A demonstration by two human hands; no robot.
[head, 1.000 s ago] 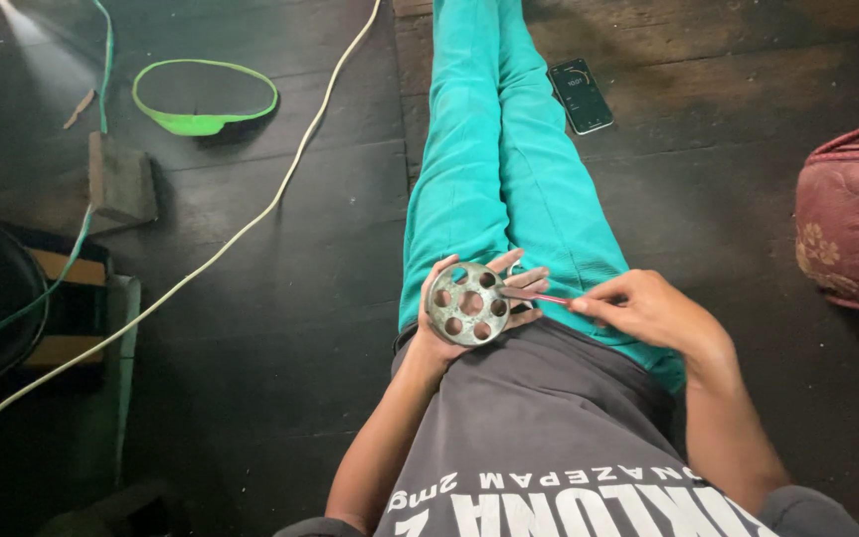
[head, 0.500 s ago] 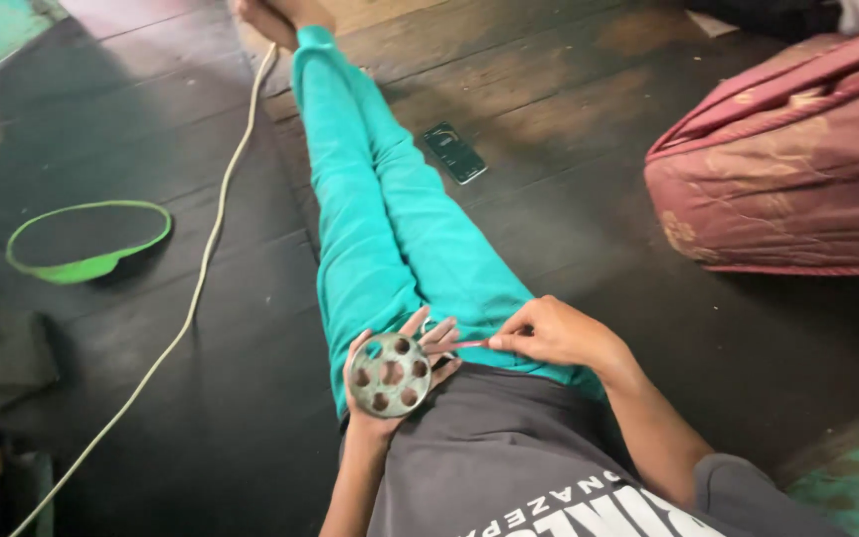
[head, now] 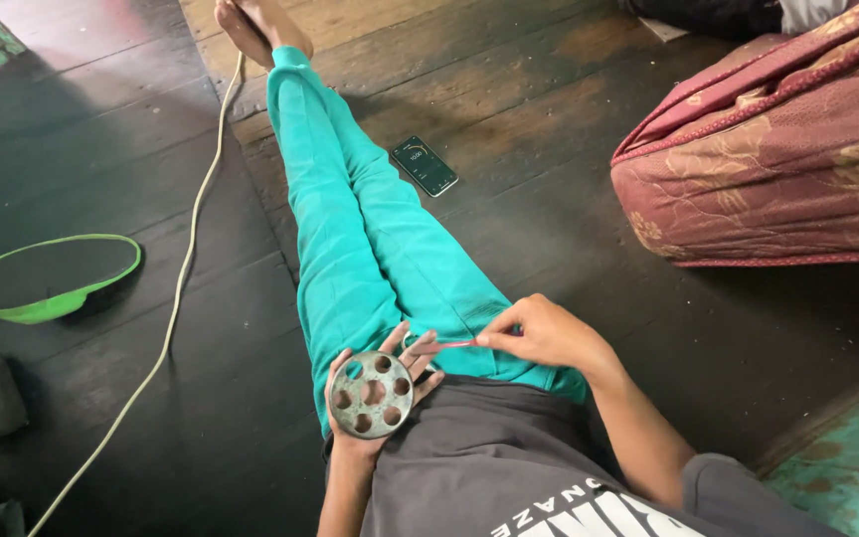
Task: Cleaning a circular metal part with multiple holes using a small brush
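Perforated disc [head: 371, 394] against left fingers [head: 420, 348] (upright)

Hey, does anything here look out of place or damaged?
A phone lies loose on the dark wooden floor beside the outstretched legs, and a pale cable trails across the boards. The metal disc looks rusty.

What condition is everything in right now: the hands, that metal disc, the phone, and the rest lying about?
left hand: holds the disc, palm up.
round metal disc: rusty, holes through it, flat on the palm.
right hand: fingers pinched on a thin red strand.
thin red strand: stretched between the hands.
phone: on the floor, screen lit.
green ring: flat on the floor.
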